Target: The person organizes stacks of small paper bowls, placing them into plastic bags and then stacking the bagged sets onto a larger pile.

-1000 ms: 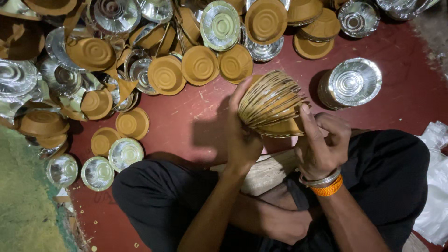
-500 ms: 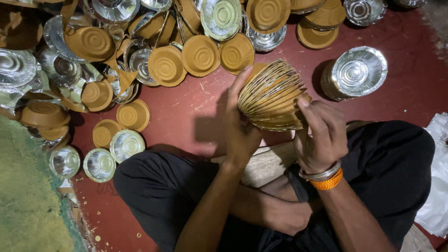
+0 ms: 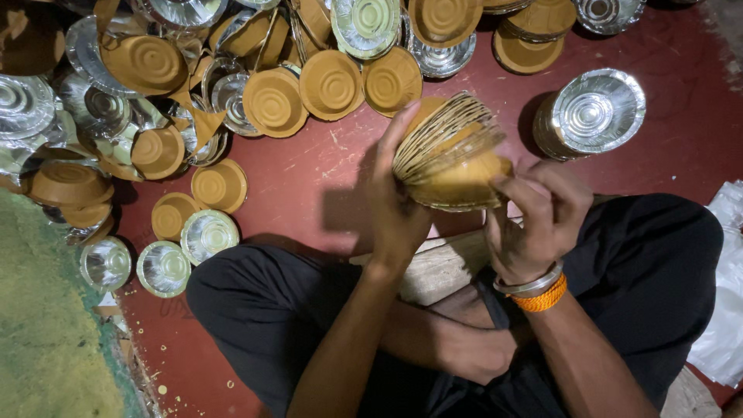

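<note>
Since half a second ago the stack of paper bowls (image 3: 451, 155) has barely shifted — both hands remain clasped on it, held above the red floor (image 3: 309, 174). The left hand (image 3: 397, 203) grips the stack's left end, fingers reaching up over the rims; the right hand (image 3: 539, 219) clutches its lower right side. The stack lies tipped, its long axis running from upper left to lower right, brown bottoms facing lower right. Just right of the stack sits a silver bowl pile (image 3: 592, 112) — well apart from the hands.
</note>
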